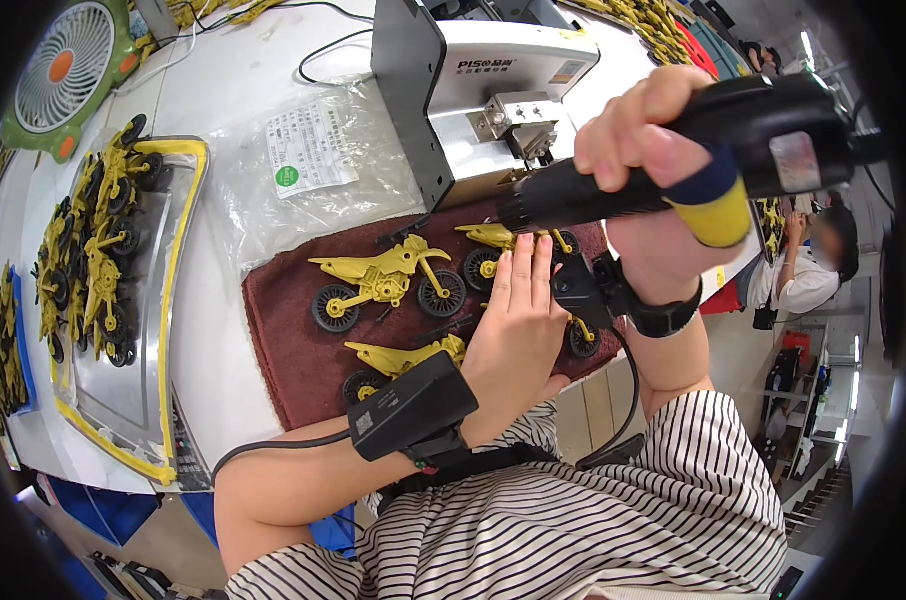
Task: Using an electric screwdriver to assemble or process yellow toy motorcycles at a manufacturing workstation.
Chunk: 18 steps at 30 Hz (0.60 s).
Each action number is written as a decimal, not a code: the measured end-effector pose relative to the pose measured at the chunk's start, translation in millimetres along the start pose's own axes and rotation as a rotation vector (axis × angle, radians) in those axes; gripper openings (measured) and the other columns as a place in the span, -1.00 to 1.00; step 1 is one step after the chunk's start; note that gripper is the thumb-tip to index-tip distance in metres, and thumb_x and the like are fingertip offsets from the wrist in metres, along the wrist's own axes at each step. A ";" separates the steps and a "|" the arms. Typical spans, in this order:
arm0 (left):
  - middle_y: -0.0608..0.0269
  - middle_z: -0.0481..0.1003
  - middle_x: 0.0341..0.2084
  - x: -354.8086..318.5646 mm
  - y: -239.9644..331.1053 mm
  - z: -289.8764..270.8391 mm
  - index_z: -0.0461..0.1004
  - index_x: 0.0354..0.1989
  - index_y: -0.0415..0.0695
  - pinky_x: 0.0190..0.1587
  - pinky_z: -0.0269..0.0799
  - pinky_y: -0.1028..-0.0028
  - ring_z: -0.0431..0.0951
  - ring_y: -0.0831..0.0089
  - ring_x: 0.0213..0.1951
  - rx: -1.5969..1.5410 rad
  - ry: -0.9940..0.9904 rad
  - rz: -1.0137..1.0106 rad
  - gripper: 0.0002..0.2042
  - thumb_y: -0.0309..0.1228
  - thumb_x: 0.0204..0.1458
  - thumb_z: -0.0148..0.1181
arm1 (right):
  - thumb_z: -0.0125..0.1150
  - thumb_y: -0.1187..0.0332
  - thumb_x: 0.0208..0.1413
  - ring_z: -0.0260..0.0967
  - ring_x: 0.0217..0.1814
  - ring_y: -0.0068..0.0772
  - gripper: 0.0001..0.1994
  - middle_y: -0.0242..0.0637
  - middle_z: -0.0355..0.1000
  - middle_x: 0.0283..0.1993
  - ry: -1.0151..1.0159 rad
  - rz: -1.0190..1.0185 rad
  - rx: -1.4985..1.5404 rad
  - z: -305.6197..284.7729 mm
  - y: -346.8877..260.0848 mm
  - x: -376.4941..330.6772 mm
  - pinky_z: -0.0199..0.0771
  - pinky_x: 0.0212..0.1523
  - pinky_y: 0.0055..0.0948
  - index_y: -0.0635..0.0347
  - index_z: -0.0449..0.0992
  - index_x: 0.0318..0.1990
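Note:
My right hand (653,140) is wrapped round a thick black electric screwdriver (583,198), its nose above the tail of a yellow toy motorcycle (488,236) at the far right of the brown cloth. The bit does not show clearly. My left hand (521,330) lies with fingers stretched out and side by side, fingertips over that motorcycle and covering part of it. Left of it another toy motorcycle (373,275) with black wheels lies on its side. A third motorcycle (403,357) is partly hidden by the black box (413,405) on my left wrist.
The brown cloth (283,340) lies before a grey-white machine (513,60). Clear plastic bag (243,215) sits behind it. At left are a yellow-edged tray (163,400) heaped with toy motorcycles and a green fan (68,75). A person (813,260) sits at the far right.

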<state>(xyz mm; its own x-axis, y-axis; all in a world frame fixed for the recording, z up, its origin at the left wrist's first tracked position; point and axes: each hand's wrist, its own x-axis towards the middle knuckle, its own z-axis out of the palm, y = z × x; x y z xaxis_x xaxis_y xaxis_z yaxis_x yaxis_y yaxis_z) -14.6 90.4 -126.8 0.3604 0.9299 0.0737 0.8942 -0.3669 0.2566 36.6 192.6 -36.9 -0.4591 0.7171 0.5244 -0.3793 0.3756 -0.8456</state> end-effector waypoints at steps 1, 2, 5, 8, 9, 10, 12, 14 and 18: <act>-0.30 0.08 0.12 0.1 -0.3 -0.5 0.34 -0.02 -0.27 0.21 -0.03 0.12 -0.02 -0.21 0.20 -0.006 -0.015 0.002 -0.24 0.14 -0.30 0.16 | 0.04 0.47 -0.21 0.17 -0.61 -0.47 -0.84 -0.34 0.15 -0.62 -0.022 0.028 -0.003 -1.9 3.8 0.0 0.22 -0.43 -0.42 0.22 0.20 -0.44; -0.30 0.08 0.12 -0.2 -0.6 0.4 0.34 -0.02 -0.27 0.21 -0.03 0.12 -0.02 -0.21 0.20 -0.004 -0.015 -0.002 -0.24 0.14 -0.30 0.16 | 0.04 0.48 -0.20 0.17 -0.61 -0.47 -0.84 -0.33 0.17 -0.63 -0.045 0.056 -0.007 -3.2 7.2 -0.4 0.24 -0.43 -0.43 0.23 0.22 -0.43; -0.30 0.09 0.11 0.4 0.4 3.8 0.27 0.07 -0.27 0.21 -0.04 0.10 -0.03 -0.21 0.20 -0.028 -0.007 0.013 -0.19 0.14 -0.28 0.15 | 0.04 0.50 -0.19 0.19 -0.60 -0.48 -0.83 -0.29 0.22 -0.61 -0.040 0.066 -0.005 -3.2 15.3 -4.2 0.25 -0.42 -0.45 0.25 0.24 -0.39; -0.26 0.09 0.12 0.2 1.4 6.7 0.25 0.09 -0.26 0.21 -0.05 0.09 -0.03 -0.21 0.20 -0.021 0.021 0.007 -0.22 0.12 -0.23 0.12 | 0.04 0.51 -0.17 0.19 -0.60 -0.48 -0.82 -0.27 0.23 -0.60 -0.051 0.076 0.036 -3.0 17.7 -4.4 0.26 -0.42 -0.45 0.25 0.25 -0.35; -0.24 0.10 0.12 0.1 1.7 9.5 0.23 0.10 -0.26 0.21 -0.05 0.08 -0.04 -0.21 0.20 -0.066 0.041 -0.011 -0.24 0.10 -0.20 0.11 | 0.04 0.51 -0.17 0.19 -0.60 -0.48 -0.82 -0.27 0.23 -0.60 -0.053 0.077 0.038 -3.5 21.8 -4.2 0.26 -0.42 -0.45 0.25 0.25 -0.35; -0.21 0.11 0.12 0.8 2.0 11.6 0.21 0.11 -0.27 0.21 -0.05 0.07 -0.04 -0.20 0.20 -0.112 0.063 -0.026 -0.25 0.08 -0.17 0.09 | 0.13 0.55 -0.17 0.26 -0.58 -0.51 -0.82 -0.26 0.29 -0.53 -0.060 0.033 0.122 -5.3 27.8 -3.7 0.31 -0.49 -0.53 0.32 0.31 -0.36; -0.19 0.12 0.12 1.7 2.9 13.5 0.21 0.11 -0.26 0.21 -0.05 0.06 -0.04 -0.20 0.21 -0.114 0.082 -0.026 -0.27 0.06 -0.14 0.08 | 0.21 0.60 -0.17 0.33 -0.56 -0.53 -0.83 -0.25 0.35 -0.46 -0.067 -0.011 0.205 -7.0 32.5 -4.5 0.37 -0.55 -0.61 0.38 0.38 -0.37; -0.16 0.13 0.12 1.5 3.4 13.8 0.21 0.11 -0.26 0.20 -0.05 0.06 -0.05 -0.19 0.21 -0.114 0.101 -0.031 -0.29 0.04 -0.12 0.06 | 0.22 0.61 -0.18 0.32 -0.56 -0.55 -0.83 -0.27 0.35 -0.45 -0.069 0.014 0.206 -7.1 33.4 -5.5 0.37 -0.55 -0.63 0.37 0.39 -0.38; -0.15 0.14 0.11 2.5 5.6 15.3 0.22 0.12 -0.24 0.20 -0.05 0.05 -0.05 -0.20 0.21 -0.081 0.092 -0.036 -0.30 0.04 -0.12 0.06 | 0.22 0.61 -0.17 0.32 -0.56 -0.56 -0.84 -0.28 0.35 -0.45 -0.078 -0.007 0.171 -5.1 29.6 -6.1 0.36 -0.56 -0.64 0.36 0.39 -0.38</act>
<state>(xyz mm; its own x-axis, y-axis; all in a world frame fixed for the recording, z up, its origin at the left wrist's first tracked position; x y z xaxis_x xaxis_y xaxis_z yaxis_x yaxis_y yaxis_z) -4.7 90.2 -140.0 0.2991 0.9423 0.1500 0.8803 -0.3332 0.3378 32.3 202.3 -65.6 -0.5143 0.6645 0.5422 -0.5111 0.2701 -0.8160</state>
